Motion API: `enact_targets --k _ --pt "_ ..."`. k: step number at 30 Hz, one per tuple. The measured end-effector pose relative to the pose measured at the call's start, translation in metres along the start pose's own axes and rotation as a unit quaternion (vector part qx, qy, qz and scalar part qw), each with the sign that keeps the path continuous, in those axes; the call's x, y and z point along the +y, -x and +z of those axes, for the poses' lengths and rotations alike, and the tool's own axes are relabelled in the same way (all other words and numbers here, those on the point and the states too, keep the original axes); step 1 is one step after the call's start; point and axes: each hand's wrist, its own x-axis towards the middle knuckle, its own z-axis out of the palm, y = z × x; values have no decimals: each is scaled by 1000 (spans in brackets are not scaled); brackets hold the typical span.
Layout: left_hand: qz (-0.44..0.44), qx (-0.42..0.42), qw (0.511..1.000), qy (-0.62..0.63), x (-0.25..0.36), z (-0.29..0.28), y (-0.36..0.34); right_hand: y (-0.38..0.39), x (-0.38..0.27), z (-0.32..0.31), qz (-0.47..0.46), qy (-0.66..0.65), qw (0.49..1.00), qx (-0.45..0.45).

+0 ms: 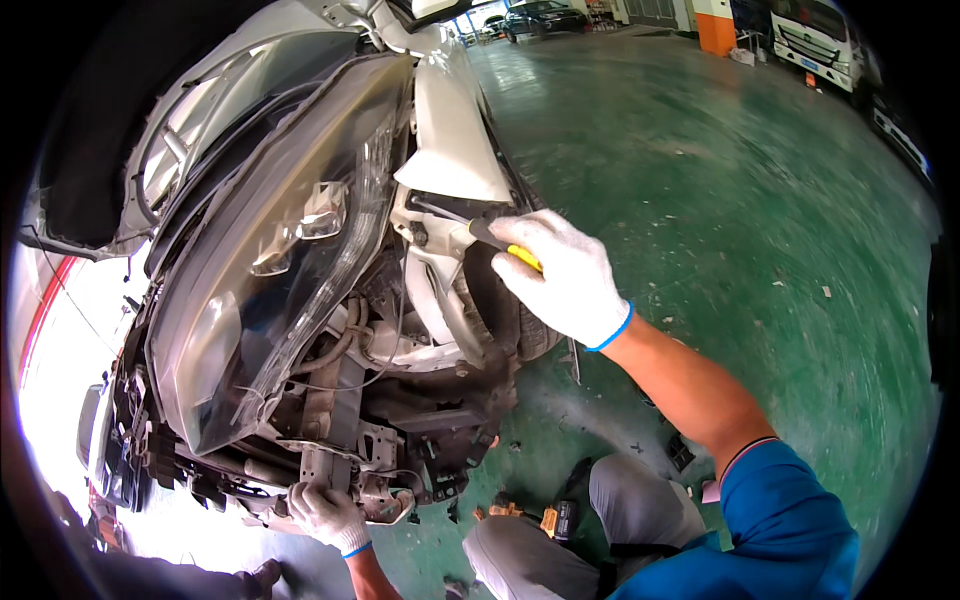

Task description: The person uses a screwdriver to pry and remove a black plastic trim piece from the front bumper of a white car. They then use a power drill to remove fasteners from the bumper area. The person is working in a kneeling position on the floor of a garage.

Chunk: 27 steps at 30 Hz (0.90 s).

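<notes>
Right hand (560,270) clamps a yellow-and-black screwdriver (484,234) (left hand (328,517) touches metal bracket (320,464), grip unclear).

Blue number plate (809,64) on a white truck (818,42), characters too small to read, nothing else legible

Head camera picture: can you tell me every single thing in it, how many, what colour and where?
Car with its front opened up: 1, white, left half
Headlight: 1, clear and grey, car's front
Metal beam: 1, grey, below the headlight
Screwdriver: 1, black and yellow, in the right hand
Power tool: at least 1, yellow and black, by the knees
Truck: 1, white, top right
Dark car: 1, top middle
Pillar: 1, orange and white, top
Floor: 1, green, with small bits I can't identify
Knees: 2, grey trousers, bottom
Sleeve: 1, blue, lower right
Right hand: 1, white glove, centre
Left hand: 1, white glove, bottom, at the beam
</notes>
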Motion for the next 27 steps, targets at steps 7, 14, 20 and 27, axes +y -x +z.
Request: enact_targets --k 7,14,20,27 --pt "-6 -10 1000 6 -4 -1 3 27 3 16 50 -47 998 5" --pt "-5 -14 1000 6 -7 2 4 22 6 10 85 -45 995 -1" --pt "1 7 1000 -8 -4 0 2 2 -11 -3 52 32 998 -30" --pt "-25 -17 999 17 1 2 2 -64 -22 -9 48 1 989 -139"
